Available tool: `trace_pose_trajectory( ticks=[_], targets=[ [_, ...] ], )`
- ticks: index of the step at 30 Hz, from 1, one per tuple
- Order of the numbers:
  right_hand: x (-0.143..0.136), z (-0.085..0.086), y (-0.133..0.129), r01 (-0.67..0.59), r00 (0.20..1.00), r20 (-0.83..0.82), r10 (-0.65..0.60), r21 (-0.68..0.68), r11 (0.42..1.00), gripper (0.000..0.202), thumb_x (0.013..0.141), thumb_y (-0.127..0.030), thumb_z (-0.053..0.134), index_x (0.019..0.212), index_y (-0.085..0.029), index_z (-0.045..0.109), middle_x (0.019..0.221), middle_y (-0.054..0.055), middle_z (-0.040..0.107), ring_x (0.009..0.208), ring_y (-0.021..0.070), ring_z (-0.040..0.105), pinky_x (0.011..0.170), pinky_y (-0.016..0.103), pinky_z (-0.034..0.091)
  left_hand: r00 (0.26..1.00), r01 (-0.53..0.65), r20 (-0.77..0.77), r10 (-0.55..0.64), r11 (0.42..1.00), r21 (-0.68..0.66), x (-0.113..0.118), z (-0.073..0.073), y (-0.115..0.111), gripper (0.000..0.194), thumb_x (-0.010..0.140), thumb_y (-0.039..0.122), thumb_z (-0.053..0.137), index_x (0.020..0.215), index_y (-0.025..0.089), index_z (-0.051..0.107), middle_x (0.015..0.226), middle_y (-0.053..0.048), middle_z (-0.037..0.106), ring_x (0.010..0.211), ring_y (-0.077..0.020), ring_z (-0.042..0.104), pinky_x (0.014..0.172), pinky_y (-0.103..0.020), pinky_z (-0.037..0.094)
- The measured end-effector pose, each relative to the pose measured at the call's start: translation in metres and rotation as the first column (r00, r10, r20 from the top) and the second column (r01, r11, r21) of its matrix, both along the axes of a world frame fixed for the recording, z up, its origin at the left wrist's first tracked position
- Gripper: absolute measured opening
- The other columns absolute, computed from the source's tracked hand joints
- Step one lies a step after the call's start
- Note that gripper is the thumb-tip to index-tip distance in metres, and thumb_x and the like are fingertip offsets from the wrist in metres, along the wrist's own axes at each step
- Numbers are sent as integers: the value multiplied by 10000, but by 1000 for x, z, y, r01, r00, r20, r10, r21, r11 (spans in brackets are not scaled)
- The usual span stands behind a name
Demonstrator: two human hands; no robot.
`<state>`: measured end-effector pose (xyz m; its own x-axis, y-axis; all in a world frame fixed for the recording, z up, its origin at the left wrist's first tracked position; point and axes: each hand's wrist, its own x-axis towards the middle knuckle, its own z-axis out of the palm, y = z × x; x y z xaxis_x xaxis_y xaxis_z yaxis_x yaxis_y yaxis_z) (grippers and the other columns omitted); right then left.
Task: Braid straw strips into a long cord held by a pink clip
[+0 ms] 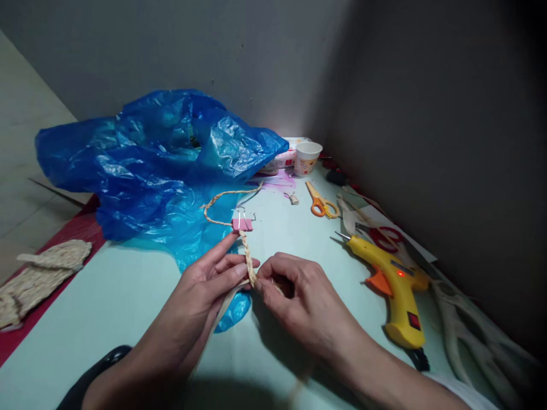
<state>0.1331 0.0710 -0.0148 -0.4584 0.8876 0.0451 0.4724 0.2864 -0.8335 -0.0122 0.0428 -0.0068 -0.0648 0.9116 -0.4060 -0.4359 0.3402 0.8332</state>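
A pale straw-coloured braid [247,250] runs down from a pink binder clip [242,224] toward me. My left hand [213,285] pinches the braid from the left between thumb and fingers, its index finger reaching up to the clip. From the right, my right hand [294,285] is closed on the braid's lower end, thumb against fingertips. Loose strands trail below the hands, partly hidden by them. Beyond the clip, a thinner finished length of braid curls left and back across a blue plastic bag.
The crumpled blue plastic bag [171,165] spreads over the back left. On the right lie a yellow glue gun [399,290] with a lit red light, orange-handled scissors [320,203] and red-handled scissors [387,238]. A paper cup [306,159] stands by the wall; woven straw pieces [47,273] lie left.
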Motion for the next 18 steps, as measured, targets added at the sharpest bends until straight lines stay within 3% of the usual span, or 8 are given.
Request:
trace_pose_trajectory(
  ticks=[4, 9, 13, 18],
  targets=[
    [-3, -6, 0, -27, 998, 65, 24, 42, 999, 204, 828, -123, 458, 628, -156, 487, 639, -12, 520, 580, 87, 413, 554, 222, 283, 998, 25, -63, -27, 999, -28, -2, 1, 6, 408, 814, 151, 640, 1216, 163, 568, 1007, -100, 714, 973, -208, 673, 905, -298, 530],
    [-4, -11, -7, -43, 987, 157, 32, 69, 997, 176, 840, -140, 450, 690, -156, 541, 708, 17, 570, 617, 103, 465, 576, 241, 295, 973, -15, -229, 25, 999, 46, -9, 2, 22, 91, 819, 191, 627, 872, 118, 642, 851, -100, 713, 753, -193, 697, 672, -269, 584],
    [-4, -13, -6, -47, 988, 152, 35, 76, 996, 170, 841, -144, 442, 722, -155, 563, 729, 29, 586, 644, 114, 494, 591, 246, 308, 967, -11, -253, 29, 997, 71, -11, 5, 39, 80, 822, 171, 607, 772, 109, 619, 664, -62, 671, 583, -145, 654, 567, -245, 569],
    [-6, -13, 2, 15, 990, 136, -28, 94, 995, 170, 838, -154, 443, 706, -158, 551, 723, 30, 595, 649, 117, 503, 595, 247, 305, 964, 44, -265, -27, 997, 58, -7, 5, 60, 103, 824, 126, 580, 736, 93, 622, 692, -112, 705, 605, -166, 683, 573, -245, 574]
  ],
)
